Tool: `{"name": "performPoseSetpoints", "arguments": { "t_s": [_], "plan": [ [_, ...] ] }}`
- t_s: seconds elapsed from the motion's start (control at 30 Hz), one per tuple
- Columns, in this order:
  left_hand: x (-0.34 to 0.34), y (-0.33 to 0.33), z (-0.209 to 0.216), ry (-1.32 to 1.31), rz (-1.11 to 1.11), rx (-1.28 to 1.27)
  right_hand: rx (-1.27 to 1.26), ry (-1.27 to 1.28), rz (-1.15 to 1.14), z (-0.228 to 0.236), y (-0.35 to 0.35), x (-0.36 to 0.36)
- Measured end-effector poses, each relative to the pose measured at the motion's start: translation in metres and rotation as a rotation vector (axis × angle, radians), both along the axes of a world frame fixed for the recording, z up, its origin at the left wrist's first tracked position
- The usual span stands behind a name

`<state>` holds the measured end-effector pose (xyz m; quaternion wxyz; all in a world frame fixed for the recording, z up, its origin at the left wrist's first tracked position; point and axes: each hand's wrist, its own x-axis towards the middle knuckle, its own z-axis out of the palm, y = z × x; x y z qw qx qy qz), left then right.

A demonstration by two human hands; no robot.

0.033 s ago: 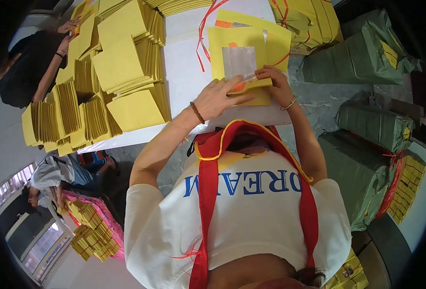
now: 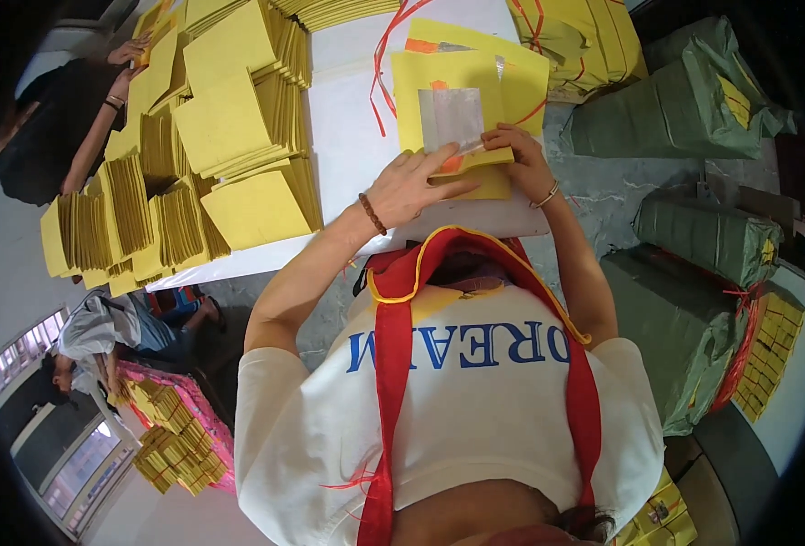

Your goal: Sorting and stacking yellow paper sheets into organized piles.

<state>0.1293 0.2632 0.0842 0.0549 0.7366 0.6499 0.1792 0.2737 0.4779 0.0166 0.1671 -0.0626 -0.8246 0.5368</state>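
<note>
A stack of yellow paper sheets (image 2: 409, 111) lies in front of me at the table's near edge, with a silver-grey rectangle (image 2: 452, 118) and orange patches on top. Its near edge is turned up into a fold. My left hand (image 2: 412, 188) rests on this folded edge with its fingers stretched and apart, the fingertips near an orange patch. At the right end of the fold, my right hand (image 2: 523, 156) has its fingers bent over the yellow paper, closed on its edge. Its thumb is mostly hidden. More yellow sheets (image 2: 525, 77) stick out behind the stack.
Rows of folded yellow paper stacks (image 2: 225, 127) cover the table's left side. Red plastic ties (image 2: 380, 86) lie on the white tabletop (image 2: 343, 118). Green wrapped bales (image 2: 666, 118) stand on the right. Across the table, a co-worker's hands (image 2: 128, 55) touch yellow paper; another person (image 2: 102, 332) sits lower left.
</note>
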Motion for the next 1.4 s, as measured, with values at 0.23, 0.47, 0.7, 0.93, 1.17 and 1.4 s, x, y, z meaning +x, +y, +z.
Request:
{"name": "performPoseSetpoints", "arguments": {
  "t_s": [0.23,0.47,0.7,0.93,1.17,1.4],
  "plan": [
    [0.005,-0.003,-0.009,-0.021,0.048,0.009,-0.409,-0.022,0.064,0.003,0.003,0.006],
    [-0.004,0.001,-0.008,-0.095,0.008,-0.032,-0.385,-0.035,0.067,0.001,0.004,0.006],
    [-0.012,0.000,-0.012,-0.164,-0.001,0.148,-0.411,-0.014,0.070,0.003,0.003,0.007],
    [-0.019,0.006,-0.004,-0.586,0.258,-0.102,-0.316,-0.113,-0.072,-0.006,-0.003,0.004],
    [-0.036,-0.011,-0.001,-0.700,0.245,0.038,-0.516,-0.090,-0.131,0.005,-0.011,0.000],
    [-0.031,-0.007,-0.010,0.021,0.246,0.131,-0.329,0.078,-0.079,0.003,-0.004,0.014]
  ]
}}
